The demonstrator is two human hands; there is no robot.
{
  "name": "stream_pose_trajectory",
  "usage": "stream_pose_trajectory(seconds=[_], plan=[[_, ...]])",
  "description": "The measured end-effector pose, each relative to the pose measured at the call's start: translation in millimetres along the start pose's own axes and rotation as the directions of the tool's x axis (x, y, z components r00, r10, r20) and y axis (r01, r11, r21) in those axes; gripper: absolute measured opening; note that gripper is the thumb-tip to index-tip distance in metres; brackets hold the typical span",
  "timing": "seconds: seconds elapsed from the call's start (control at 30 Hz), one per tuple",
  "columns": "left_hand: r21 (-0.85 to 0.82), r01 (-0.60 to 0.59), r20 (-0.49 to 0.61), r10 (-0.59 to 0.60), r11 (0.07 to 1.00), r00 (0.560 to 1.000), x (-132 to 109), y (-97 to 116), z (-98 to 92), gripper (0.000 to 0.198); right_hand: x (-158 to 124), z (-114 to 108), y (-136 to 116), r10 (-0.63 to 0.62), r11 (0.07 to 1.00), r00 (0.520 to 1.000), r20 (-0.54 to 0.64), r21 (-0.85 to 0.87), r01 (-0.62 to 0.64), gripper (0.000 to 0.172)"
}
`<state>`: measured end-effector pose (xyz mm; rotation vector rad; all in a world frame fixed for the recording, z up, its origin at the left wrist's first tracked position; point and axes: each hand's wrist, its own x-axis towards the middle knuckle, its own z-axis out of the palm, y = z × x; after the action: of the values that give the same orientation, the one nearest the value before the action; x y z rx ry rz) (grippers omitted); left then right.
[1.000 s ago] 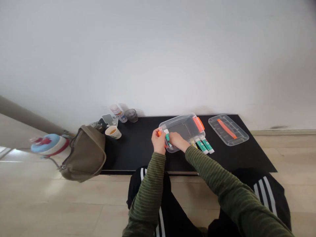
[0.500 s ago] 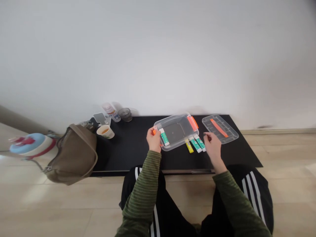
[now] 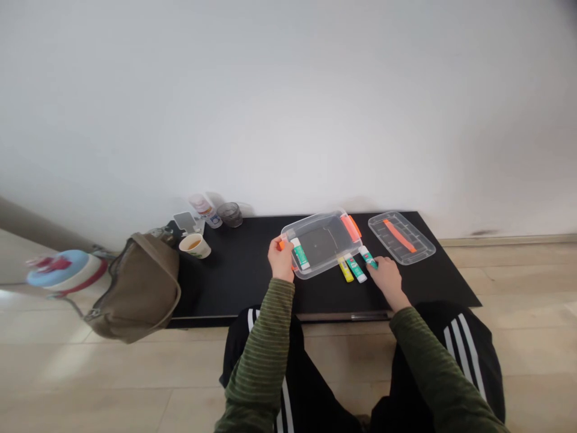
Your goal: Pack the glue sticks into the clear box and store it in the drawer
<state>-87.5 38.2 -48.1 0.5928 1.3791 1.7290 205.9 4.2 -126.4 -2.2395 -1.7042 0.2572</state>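
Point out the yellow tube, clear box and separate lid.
Yellow tube (image 3: 345, 270): head view, middle of its side.
Clear box (image 3: 322, 242): head view, bare floor inside.
Separate lid (image 3: 400, 236): head view, its orange handle.

On the table (image 3: 243, 270) sat the box (image 3: 321, 242), one tube (image 3: 300, 254) inside at its left end, three more tubes (image 3: 356, 269) in front of its right end! The lid (image 3: 401, 237) lay right; cup (image 3: 195, 245) well left, bag (image 3: 139, 288) further left.

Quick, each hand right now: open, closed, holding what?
Left hand: closed, holding the clear box by its left end.
Right hand: closed on the near end of a green-and-white stick.
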Motion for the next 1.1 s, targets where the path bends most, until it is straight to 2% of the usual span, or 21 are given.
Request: stream_pose_trajectory(seconds=[0.1,0.17,0.23,0.3,0.37,0.43,0.53,0.63,0.73,0.87,1.1], plan=[[0.005,0.009,-0.006,-0.009,1.0,1.0,0,0,0.2,0.031,-4,-3,4,0.063,0.985,0.997,-0.034,0.164,-0.057,0.032],[0.0,0.004,-0.011,-0.004,1.0,1.0,0,-1,0.1,0.031,-10,-10,-2,0.119,0.943,0.985,-0.123,0.325,-0.073,0.035],[-0.009,-0.003,-0.007,0.003,1.0,1.0,1,-2,0.2,0.03,-18,-22,-17,0.136,0.895,0.952,-0.274,0.446,0.001,0.039],[-0.018,-0.012,-0.007,0.012,1.0,1.0,2,-4,0.3,0.03,-24,-37,-43,0.093,0.855,0.91,-0.405,0.5,0.135,0.04],[-0.017,-0.016,-0.013,0.016,1.0,1.0,2,-5,0.5,0.03,-24,-49,-74,-0.01,0.793,0.915,-0.404,0.554,0.253,0.038],[-0.013,-0.02,-0.021,0.02,1.0,1.0,2,-5,0.7,0.031,-19,-55,-106,-0.163,0.749,0.94,-0.301,0.582,0.316,0.034],[-0.008,-0.032,-0.025,0.032,0.999,0.999,0,-5,1.0,0.03,-6,-50,-146,-0.345,0.826,0.936,-0.067,0.452,0.337,0.025],[-0.018,-0.041,-0.021,0.041,0.999,0.999,-1,-5,1.2,0.03,4,-38,-172,-0.369,0.923,0.915,0.162,0.183,0.34,0.024],[-0.028,-0.047,-0.032,0.046,0.999,0.998,0,-6,1.2,0.029,8,-29,-187,-0.358,0.926,0.88,0.313,0.003,0.376,0.031],[-0.031,-0.044,-0.025,0.043,0.999,0.999,1,-8,1.0,0.029,10,-24,-197,-0.336,0.914,0.85,0.406,-0.076,0.397,0.034],[-0.015,-0.059,-0.026,0.058,0.998,0.998,-3,-8,2.0,0.029,8,-18,-196,-0.333,0.905,0.823,0.46,-0.088,0.416,0.028]])
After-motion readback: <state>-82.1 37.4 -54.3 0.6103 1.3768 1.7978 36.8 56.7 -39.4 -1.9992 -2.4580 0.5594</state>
